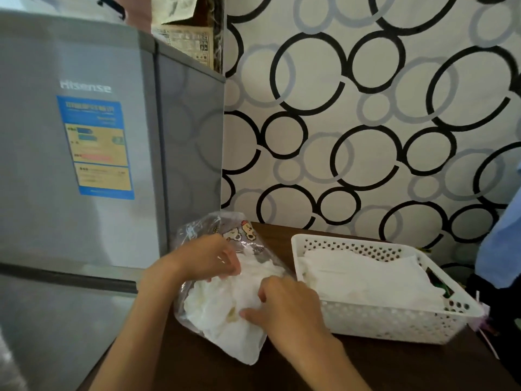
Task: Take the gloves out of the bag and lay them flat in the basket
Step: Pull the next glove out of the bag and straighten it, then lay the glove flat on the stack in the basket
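Observation:
A clear plastic bag [203, 230] with cartoon prints lies on the dark wooden table, stuffed with crumpled white gloves [222, 306]. My left hand [208, 258] grips the bag's upper part near its mouth, fingers pinched on plastic and white fabric. My right hand [284, 303] presses into the white gloves at the bag's right side, fingers curled on them. To the right stands a white perforated basket [394, 323] with white gloves [366, 275] lying flat inside it.
A grey fridge [84, 165] stands close on the left, touching the table's edge. A wall with black and grey rings rises behind the table. Blue cloth [501, 235] hangs at the far right, with dark items beside the basket.

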`<state>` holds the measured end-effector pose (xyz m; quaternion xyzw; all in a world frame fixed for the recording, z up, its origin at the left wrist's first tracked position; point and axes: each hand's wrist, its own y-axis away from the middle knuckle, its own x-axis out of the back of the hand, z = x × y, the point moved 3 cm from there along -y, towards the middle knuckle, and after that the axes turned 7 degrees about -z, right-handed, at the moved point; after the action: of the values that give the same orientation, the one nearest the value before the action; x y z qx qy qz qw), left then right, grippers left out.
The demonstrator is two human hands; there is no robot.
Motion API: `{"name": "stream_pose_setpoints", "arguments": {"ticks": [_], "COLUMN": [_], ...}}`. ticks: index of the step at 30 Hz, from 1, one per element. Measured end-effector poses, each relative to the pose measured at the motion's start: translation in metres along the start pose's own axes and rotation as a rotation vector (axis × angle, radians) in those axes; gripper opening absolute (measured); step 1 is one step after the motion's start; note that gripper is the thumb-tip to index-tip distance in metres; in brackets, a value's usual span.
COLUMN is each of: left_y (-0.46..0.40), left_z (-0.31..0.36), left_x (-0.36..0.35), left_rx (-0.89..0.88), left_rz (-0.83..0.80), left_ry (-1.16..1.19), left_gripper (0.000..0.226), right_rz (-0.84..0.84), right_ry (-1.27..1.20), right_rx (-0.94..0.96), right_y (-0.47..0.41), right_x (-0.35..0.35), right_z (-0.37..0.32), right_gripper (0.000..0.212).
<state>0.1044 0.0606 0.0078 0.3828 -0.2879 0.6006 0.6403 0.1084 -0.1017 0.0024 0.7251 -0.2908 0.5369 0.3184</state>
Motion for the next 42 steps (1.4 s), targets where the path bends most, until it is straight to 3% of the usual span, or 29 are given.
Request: {"name": "stream_pose_setpoints", "arguments": {"ticks": [3,6,8,10,14,17,21,25,29,33,37,42], "left_y": [-0.002,-0.004,-0.005,-0.002,0.017,0.021,0.011,0.016,0.018,0.014,0.020,0.039], "left_z": [-0.005,-0.008,-0.007,0.000,0.017,0.018,0.023,0.019,0.003,0.001,0.004,0.022], "left_x": [0.000,0.000,0.003,0.006,0.009,0.005,-0.001,0.004,0.009,0.007,0.024,0.046], "left_rx": [-0.053,-0.094,-0.115,-0.176,-0.252,-0.133,-0.130,-0.156,-0.124,-0.006,0.033,0.003], "left_rz": [0.018,0.021,0.083,0.104,-0.123,-0.235,-0.157,-0.203,-0.182,-0.159,0.163,0.614], "left_ry": [0.035,0.028,0.011,0.013,0.127,0.035,-0.078,0.042,0.225,0.515,0.470,0.928], "left_gripper": [0.011,0.012,0.022,0.021,0.009,0.038,0.038,0.022,0.025,0.016,0.020,0.026], "right_rz": [0.070,-0.055,-0.121,-0.164,-0.225,-0.212,-0.120,0.235,0.188,0.292,0.274,0.289], "right_ry": [-0.040,-0.114,-0.266,-0.571,-1.071,-1.217,-0.995,-0.470,-0.267,-0.138,-0.140,-0.067], "right_rx": [0.029,0.080,0.106,0.118,0.086,0.129,0.263,0.183,0.157,0.165,0.195,0.219], "right_y": [-0.004,0.000,-0.004,-0.011,-0.019,-0.022,-0.017,-0.005,-0.005,-0.026,-0.034,-0.035], "right_x": [0.007,0.016,0.018,0.016,0.010,0.006,0.015,0.026,0.004,-0.029,-0.038,-0.037], "right_z": [0.002,0.014,0.021,0.026,0.027,0.025,0.026,0.026,0.010,0.006,0.012,0.013], "right_gripper": [0.024,0.019,0.015,0.020,0.018,0.022,0.016,0.013,0.026,0.036,0.030,0.026]}}
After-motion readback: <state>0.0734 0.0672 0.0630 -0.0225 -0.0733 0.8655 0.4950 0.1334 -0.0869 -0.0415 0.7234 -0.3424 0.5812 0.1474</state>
